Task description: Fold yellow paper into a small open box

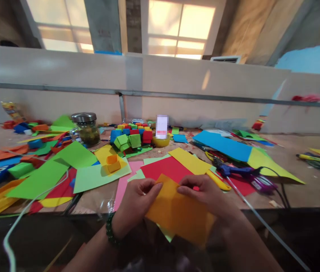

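Orange paper sheet [184,217], one, held before the near edge of the table [91,203]; left hand [135,198], thumb and fingertips closed in a pinch on its upper edge; right hand [205,192], likewise pinching farther along. Beyond: red sheet [162,169], flat; yellow sheet [190,161], overlapping it; lidded glass jar [89,132], upright, farther left.

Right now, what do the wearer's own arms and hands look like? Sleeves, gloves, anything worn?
The left hand and right hand are both ungloved. A dark green bracelet of round beads circles the left wrist; nothing shows on the right. No sleeves on the visible forearms.
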`<state>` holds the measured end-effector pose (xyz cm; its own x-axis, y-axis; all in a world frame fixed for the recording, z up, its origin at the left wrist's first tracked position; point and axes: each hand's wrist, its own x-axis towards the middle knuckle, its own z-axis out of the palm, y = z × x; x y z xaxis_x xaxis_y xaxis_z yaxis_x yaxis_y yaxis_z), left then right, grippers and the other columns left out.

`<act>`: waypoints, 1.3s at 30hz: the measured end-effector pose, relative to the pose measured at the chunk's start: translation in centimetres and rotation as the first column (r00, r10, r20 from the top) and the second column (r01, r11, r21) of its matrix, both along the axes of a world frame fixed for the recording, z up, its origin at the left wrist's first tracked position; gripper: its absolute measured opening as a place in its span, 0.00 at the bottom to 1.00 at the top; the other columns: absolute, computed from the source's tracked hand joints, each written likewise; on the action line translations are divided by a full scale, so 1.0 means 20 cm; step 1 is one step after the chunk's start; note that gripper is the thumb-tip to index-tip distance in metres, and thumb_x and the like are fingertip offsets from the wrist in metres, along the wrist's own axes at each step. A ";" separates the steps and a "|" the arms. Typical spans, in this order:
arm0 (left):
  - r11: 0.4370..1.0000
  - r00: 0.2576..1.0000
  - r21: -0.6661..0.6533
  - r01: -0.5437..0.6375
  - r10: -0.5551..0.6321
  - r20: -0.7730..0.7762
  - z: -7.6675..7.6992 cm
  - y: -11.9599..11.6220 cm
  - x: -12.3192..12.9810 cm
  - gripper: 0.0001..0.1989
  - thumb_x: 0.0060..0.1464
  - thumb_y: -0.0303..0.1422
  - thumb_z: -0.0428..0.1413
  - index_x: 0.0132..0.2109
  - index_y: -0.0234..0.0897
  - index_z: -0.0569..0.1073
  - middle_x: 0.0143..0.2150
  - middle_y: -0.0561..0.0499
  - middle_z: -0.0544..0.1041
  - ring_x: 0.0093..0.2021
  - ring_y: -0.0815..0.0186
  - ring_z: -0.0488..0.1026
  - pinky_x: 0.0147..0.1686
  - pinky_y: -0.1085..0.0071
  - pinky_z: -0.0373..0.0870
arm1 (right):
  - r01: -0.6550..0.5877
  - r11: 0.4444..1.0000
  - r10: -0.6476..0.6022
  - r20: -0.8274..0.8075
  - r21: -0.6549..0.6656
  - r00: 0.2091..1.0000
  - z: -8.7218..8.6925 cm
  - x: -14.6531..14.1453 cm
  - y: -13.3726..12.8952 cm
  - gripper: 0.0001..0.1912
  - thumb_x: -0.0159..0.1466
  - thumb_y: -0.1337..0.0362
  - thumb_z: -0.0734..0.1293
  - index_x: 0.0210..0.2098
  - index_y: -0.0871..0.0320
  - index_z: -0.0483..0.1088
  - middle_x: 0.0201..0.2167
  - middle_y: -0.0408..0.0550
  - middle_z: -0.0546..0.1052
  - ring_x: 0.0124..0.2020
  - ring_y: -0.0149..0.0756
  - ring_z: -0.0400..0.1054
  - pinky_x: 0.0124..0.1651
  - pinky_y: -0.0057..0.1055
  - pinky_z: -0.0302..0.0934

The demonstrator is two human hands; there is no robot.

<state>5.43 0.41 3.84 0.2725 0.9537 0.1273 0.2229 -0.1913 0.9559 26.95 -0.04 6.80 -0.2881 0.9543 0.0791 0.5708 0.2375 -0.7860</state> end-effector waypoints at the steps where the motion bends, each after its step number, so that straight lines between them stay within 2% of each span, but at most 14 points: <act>1: 0.999 1.000 0.035 -0.001 0.002 -0.028 -0.01 -0.01 0.00 0.21 0.55 0.46 0.52 0.25 0.33 0.70 0.22 0.54 0.66 0.24 0.72 0.61 0.21 0.79 0.56 | -0.005 1.000 0.005 0.006 0.022 1.000 0.00 0.00 -0.01 0.15 0.60 0.53 0.66 0.27 0.58 0.75 0.24 0.44 0.75 0.28 0.33 0.65 0.32 0.27 0.57; 6: 0.952 0.978 0.292 -0.087 0.138 -0.156 -0.11 -0.03 0.02 0.21 0.58 0.44 0.48 0.23 0.36 0.63 0.19 0.56 0.62 0.22 0.72 0.60 0.21 0.78 0.56 | -0.034 0.996 0.031 0.033 0.086 0.999 0.00 0.00 -0.03 0.12 0.61 0.57 0.67 0.29 0.59 0.75 0.25 0.43 0.76 0.29 0.32 0.66 0.33 0.26 0.58; 9: 0.939 0.964 0.318 -0.130 0.194 -0.180 -0.18 -0.01 -0.02 0.20 0.58 0.46 0.48 0.24 0.37 0.64 0.19 0.57 0.64 0.21 0.71 0.63 0.21 0.79 0.59 | -0.081 0.992 0.074 0.068 0.102 0.995 0.01 -0.02 0.02 0.10 0.61 0.58 0.68 0.30 0.58 0.76 0.25 0.41 0.76 0.28 0.30 0.66 0.32 0.24 0.57; 15: 0.942 0.905 0.323 -0.088 0.212 -0.370 -0.25 0.12 -0.21 0.20 0.56 0.51 0.49 0.34 0.38 0.72 0.25 0.54 0.74 0.26 0.65 0.73 0.25 0.75 0.68 | -0.286 0.916 0.132 0.461 0.282 0.878 0.11 -0.16 0.22 0.09 0.64 0.58 0.66 0.33 0.54 0.76 0.30 0.39 0.78 0.32 0.29 0.67 0.30 0.24 0.51; 17: 0.840 0.815 0.501 -0.207 0.431 -0.386 -0.27 0.16 -0.24 0.21 0.57 0.49 0.49 0.45 0.38 0.73 0.34 0.49 0.78 0.33 0.60 0.75 0.30 0.70 0.70 | -0.320 0.910 0.115 0.582 0.262 0.805 0.12 -0.22 0.31 0.10 0.64 0.56 0.65 0.36 0.52 0.76 0.34 0.39 0.79 0.34 0.30 0.68 0.27 0.25 0.49; 19: 0.668 0.755 0.721 -0.185 0.566 -0.331 -0.30 0.16 -0.23 0.22 0.59 0.47 0.48 0.51 0.37 0.71 0.42 0.44 0.79 0.41 0.55 0.75 0.38 0.64 0.70 | -0.328 0.927 0.125 0.677 0.180 0.725 0.08 -0.26 0.39 0.11 0.64 0.54 0.64 0.37 0.51 0.77 0.35 0.39 0.79 0.34 0.30 0.68 0.26 0.25 0.47; 21: 0.544 0.798 0.838 0.048 0.483 -0.359 -0.31 0.11 -0.19 0.19 0.60 0.44 0.48 0.50 0.38 0.73 0.46 0.42 0.78 0.46 0.54 0.74 0.44 0.61 0.68 | -0.322 0.936 0.136 0.696 0.143 0.705 0.01 -0.28 0.46 0.09 0.63 0.58 0.66 0.35 0.54 0.78 0.34 0.42 0.79 0.32 0.31 0.67 0.25 0.25 0.47; 22: 0.539 0.801 0.820 0.193 0.396 -0.449 -0.31 0.07 -0.17 0.16 0.62 0.42 0.48 0.48 0.40 0.74 0.44 0.44 0.79 0.44 0.56 0.74 0.44 0.61 0.67 | -0.321 0.938 0.142 0.696 0.133 0.704 -0.04 -0.29 0.49 0.08 0.62 0.61 0.67 0.34 0.56 0.78 0.32 0.43 0.79 0.31 0.31 0.67 0.25 0.25 0.47; 25: 0.715 0.656 0.576 0.396 0.219 -0.722 -0.28 -0.04 -0.12 0.17 0.61 0.42 0.52 0.55 0.44 0.72 0.44 0.47 0.79 0.43 0.57 0.74 0.43 0.59 0.65 | -0.342 0.930 0.171 0.672 0.130 0.720 -0.17 -0.28 0.54 0.09 0.63 0.63 0.66 0.32 0.60 0.78 0.29 0.46 0.78 0.29 0.31 0.66 0.27 0.26 0.47; 27: 0.789 0.604 0.466 0.400 0.156 -0.781 -0.26 -0.08 -0.10 0.23 0.59 0.47 0.53 0.58 0.44 0.70 0.49 0.45 0.77 0.48 0.53 0.72 0.48 0.54 0.62 | -0.361 0.921 0.188 0.639 0.150 0.746 -0.23 -0.27 0.57 0.11 0.65 0.62 0.65 0.34 0.60 0.78 0.30 0.47 0.78 0.30 0.32 0.66 0.29 0.27 0.49; 30: 0.818 0.602 0.425 0.386 0.126 -0.789 -0.26 -0.10 -0.12 0.30 0.57 0.52 0.51 0.59 0.38 0.68 0.56 0.42 0.73 0.54 0.51 0.68 0.54 0.52 0.58 | -0.373 0.911 0.203 0.600 0.173 0.774 -0.28 -0.25 0.61 0.11 0.66 0.62 0.64 0.36 0.60 0.77 0.34 0.49 0.78 0.34 0.34 0.67 0.33 0.27 0.52; 34: 0.841 0.615 0.391 0.375 0.090 -0.783 -0.26 -0.11 -0.13 0.36 0.57 0.55 0.48 0.62 0.31 0.63 0.56 0.39 0.72 0.53 0.52 0.67 0.55 0.55 0.59 | -0.321 0.928 0.150 0.597 0.191 0.788 -0.25 -0.24 0.60 0.11 0.65 0.60 0.65 0.41 0.60 0.75 0.37 0.52 0.77 0.36 0.37 0.68 0.35 0.28 0.55; 37: 0.860 0.599 0.361 0.362 0.082 -0.796 -0.24 -0.11 -0.11 0.36 0.55 0.56 0.50 0.60 0.31 0.67 0.55 0.39 0.72 0.53 0.49 0.66 0.55 0.53 0.58 | -0.307 0.923 0.102 0.621 0.233 0.777 -0.20 -0.26 0.48 0.13 0.65 0.67 0.64 0.47 0.60 0.73 0.44 0.55 0.76 0.45 0.43 0.67 0.41 0.32 0.58; 39: 0.872 0.601 0.336 0.356 0.061 -0.797 -0.22 -0.11 -0.10 0.39 0.52 0.58 0.52 0.59 0.30 0.68 0.54 0.39 0.73 0.53 0.48 0.66 0.56 0.52 0.58 | -0.357 0.908 0.136 0.649 0.222 0.749 -0.19 -0.28 0.34 0.12 0.63 0.73 0.62 0.42 0.59 0.76 0.42 0.53 0.77 0.47 0.43 0.67 0.43 0.33 0.59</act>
